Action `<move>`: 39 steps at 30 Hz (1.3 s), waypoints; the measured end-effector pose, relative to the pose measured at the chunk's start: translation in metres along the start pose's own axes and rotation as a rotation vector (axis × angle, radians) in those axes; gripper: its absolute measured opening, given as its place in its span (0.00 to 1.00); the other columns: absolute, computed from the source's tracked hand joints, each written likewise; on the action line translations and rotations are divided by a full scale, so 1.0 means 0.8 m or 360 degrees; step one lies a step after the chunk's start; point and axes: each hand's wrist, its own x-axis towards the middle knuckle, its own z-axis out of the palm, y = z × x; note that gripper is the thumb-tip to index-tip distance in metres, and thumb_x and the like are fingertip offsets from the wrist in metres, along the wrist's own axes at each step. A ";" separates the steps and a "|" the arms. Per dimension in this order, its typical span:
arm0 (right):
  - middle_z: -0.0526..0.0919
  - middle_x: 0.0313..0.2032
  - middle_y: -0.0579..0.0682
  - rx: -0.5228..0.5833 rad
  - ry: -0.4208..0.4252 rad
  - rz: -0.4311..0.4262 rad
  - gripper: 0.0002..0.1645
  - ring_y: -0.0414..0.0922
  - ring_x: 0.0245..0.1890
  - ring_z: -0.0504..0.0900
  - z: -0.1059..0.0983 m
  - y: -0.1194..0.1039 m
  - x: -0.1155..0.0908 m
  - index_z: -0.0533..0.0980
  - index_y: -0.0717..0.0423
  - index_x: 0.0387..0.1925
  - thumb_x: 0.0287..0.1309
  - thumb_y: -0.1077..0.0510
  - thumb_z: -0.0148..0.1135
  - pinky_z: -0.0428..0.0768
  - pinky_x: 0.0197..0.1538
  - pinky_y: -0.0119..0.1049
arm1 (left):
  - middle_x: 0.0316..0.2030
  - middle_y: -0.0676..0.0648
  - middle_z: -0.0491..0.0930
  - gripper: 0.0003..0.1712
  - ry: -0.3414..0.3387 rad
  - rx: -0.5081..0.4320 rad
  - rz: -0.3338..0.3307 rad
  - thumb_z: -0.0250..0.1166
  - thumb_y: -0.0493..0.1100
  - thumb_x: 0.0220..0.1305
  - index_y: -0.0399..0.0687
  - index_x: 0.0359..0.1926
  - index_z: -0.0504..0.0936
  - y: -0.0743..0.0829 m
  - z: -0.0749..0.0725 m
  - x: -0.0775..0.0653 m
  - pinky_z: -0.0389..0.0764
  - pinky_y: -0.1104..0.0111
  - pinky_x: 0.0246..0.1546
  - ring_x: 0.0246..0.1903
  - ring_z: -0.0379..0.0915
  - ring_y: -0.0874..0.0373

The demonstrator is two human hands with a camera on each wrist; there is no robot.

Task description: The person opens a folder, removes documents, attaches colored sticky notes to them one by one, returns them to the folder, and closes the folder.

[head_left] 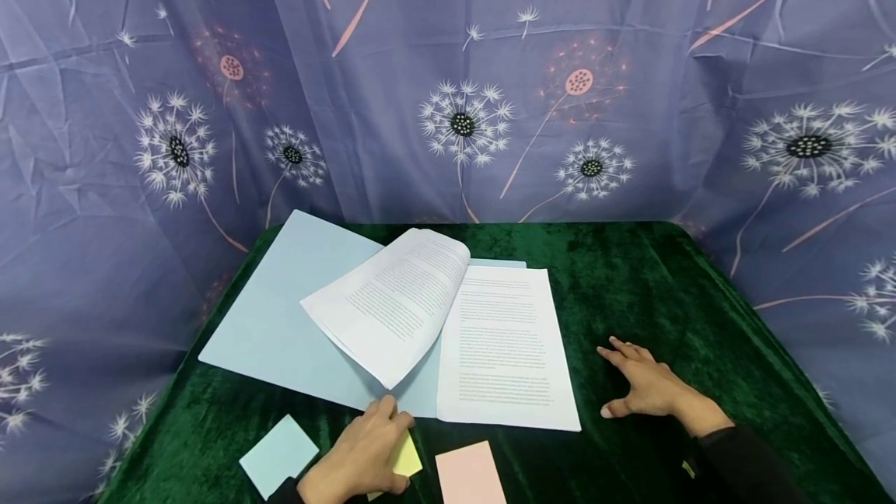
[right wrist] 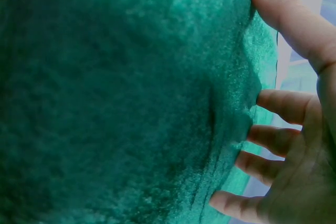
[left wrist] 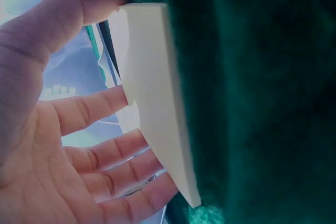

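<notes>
In the head view my left hand [head_left: 367,446] reaches over a yellow sticky note pad [head_left: 407,457] at the front edge of the table. The left wrist view has the thumb at one end of this pad [left wrist: 149,82] and fingertips along its side, holding it by the edges close to the cloth. My right hand [head_left: 647,383] is spread on the green cloth, right of the papers, with nothing in it. A light blue note pad [head_left: 279,456] lies left of my left hand, and a pink one [head_left: 470,474] lies to its right.
A light blue folder [head_left: 280,309] lies spread open on the green velvet cloth [head_left: 630,278]. On it rests a stack of printed sheets [head_left: 507,348], with curled-over pages [head_left: 399,298] rising at the left. A patterned purple curtain [head_left: 378,138] hangs behind the table.
</notes>
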 end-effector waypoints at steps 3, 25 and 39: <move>0.57 0.66 0.74 0.0005 0.0010 -0.0015 0.60 0.75 0.62 0.55 0.000 0.000 0.000 0.66 0.66 0.65 0.35 0.36 0.77 0.58 0.46 0.79 | 0.30 0.53 0.62 0.34 0.0001 0.0010 0.0010 0.81 0.52 0.27 0.45 0.40 0.81 0.000 -0.001 0.000 0.65 0.71 0.24 0.28 0.59 0.62; 0.55 0.67 0.74 0.0002 -0.0021 0.0010 0.61 0.75 0.62 0.53 0.002 0.002 0.001 0.65 0.66 0.66 0.35 0.36 0.77 0.57 0.46 0.79 | 0.32 0.53 0.68 0.33 0.0129 -0.0012 0.0210 0.76 0.56 0.35 0.45 0.44 0.81 0.036 -0.055 0.036 0.68 0.74 0.25 0.29 0.61 0.63; 0.55 0.67 0.74 0.0019 -0.0008 0.0011 0.62 0.75 0.63 0.53 0.001 0.002 0.001 0.65 0.66 0.66 0.35 0.35 0.76 0.57 0.47 0.78 | 0.36 0.47 0.73 0.36 0.0358 0.0094 0.0291 0.73 0.60 0.42 0.43 0.50 0.83 0.069 -0.061 0.119 0.66 0.76 0.24 0.31 0.63 0.61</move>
